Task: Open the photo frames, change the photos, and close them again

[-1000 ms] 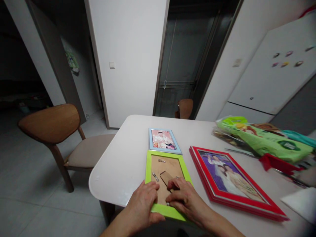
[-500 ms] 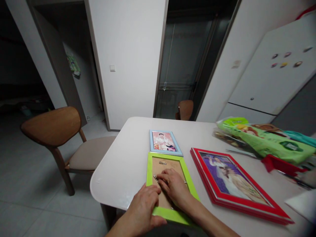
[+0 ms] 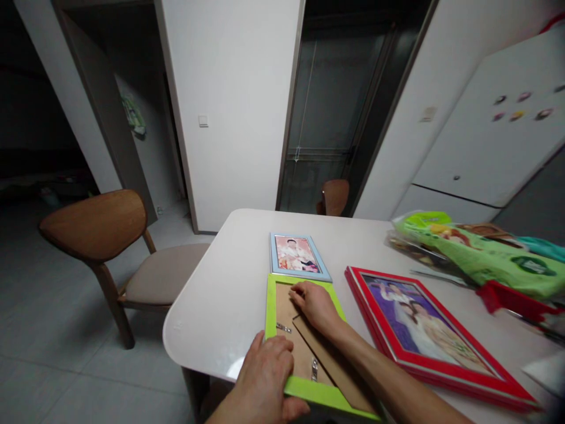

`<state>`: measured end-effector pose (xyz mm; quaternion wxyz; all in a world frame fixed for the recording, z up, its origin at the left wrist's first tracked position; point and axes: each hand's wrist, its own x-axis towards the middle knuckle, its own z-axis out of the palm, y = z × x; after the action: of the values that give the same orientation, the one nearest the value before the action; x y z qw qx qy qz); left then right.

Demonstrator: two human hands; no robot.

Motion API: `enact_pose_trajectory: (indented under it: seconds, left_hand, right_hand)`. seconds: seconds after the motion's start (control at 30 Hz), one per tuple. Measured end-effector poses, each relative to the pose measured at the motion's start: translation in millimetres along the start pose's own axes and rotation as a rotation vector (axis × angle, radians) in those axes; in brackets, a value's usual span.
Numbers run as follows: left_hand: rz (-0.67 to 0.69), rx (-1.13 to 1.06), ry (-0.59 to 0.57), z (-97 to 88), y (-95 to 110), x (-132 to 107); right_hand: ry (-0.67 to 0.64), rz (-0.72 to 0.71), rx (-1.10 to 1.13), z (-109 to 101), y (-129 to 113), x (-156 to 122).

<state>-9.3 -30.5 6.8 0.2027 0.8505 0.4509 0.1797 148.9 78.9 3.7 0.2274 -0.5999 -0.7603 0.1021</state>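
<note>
Lying back-up at the near edge of the table (image 3: 212, 318): one green frame (image 3: 271, 306), brown backing (image 3: 285, 309) uppermost.

Fittings: one metal clip (image 3: 283, 327) by the left rim; a second clip (image 3: 314, 369) near the close rim; one brown stand (image 3: 329, 360) running slantwise over the backing, partly covered by the right forearm.

Left hand (image 3: 271, 374): clamped about the near left corner of the green frame, fingers over the rim, thumb along the close edge.

Right hand (image 3: 316, 305): above the far part of the backing, thumb and fingers drawn together; whether anything is pinched between them cannot be told, the fingertips hiding the spot.

Adjoining: one blue frame (image 3: 300, 256), face up, just beyond the green frame's far rim. To the right, apart: one red frame (image 3: 426, 324), face up, photo of a couple.

Further right: one green bag (image 3: 494, 253), lying on the table. Beyond the table's left side: one wooden chair (image 3: 165, 274), seat grey.
</note>
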Motion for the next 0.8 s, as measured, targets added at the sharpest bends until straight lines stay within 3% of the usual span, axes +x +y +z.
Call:
enact_pose_trajectory:
  seconds: [0.17, 0.3, 0.4, 0.5, 0.6, 0.7, 0.77, 0.8]
  left_hand:
    - [-0.041, 0.034, 0.062, 8.4, 9, 3]
    - [-0.048, 0.047, 0.094, 19.9, 7, 8]
    - [0.014, 0.030, 0.108, 23.6, -2, 10]
    - [0.117, -0.040, 0.187, 13.4, -8, 6]
    - [0.126, -0.228, 0.369, -5.9, 0, 1]
    - [0.023, -0.613, 0.543, -15.2, 24, 6]
    - [-0.040, -0.922, 0.592, -11.4, 44, 15]
    - [-0.050, -1.048, 0.590, -7.7, 54, 19]
  right_hand:
    - [0.032, 0.149, 0.009, 14, 16, 25]
    - [0.099, 0.219, 0.080, 18, 12, 30]
    - [0.146, 0.219, 0.197, 5, 10, 28]
    - [0.196, 0.207, 0.360, -23, 23, 13]
    - [0.284, 0.286, 0.512, -45, 35, -20]
    - [0.288, 0.410, 0.744, -42, 16, -60]
    - [0.082, 0.574, 1.284, -30, -11, -78]
    - [0.034, 0.591, 1.468, -24, -24, -83]
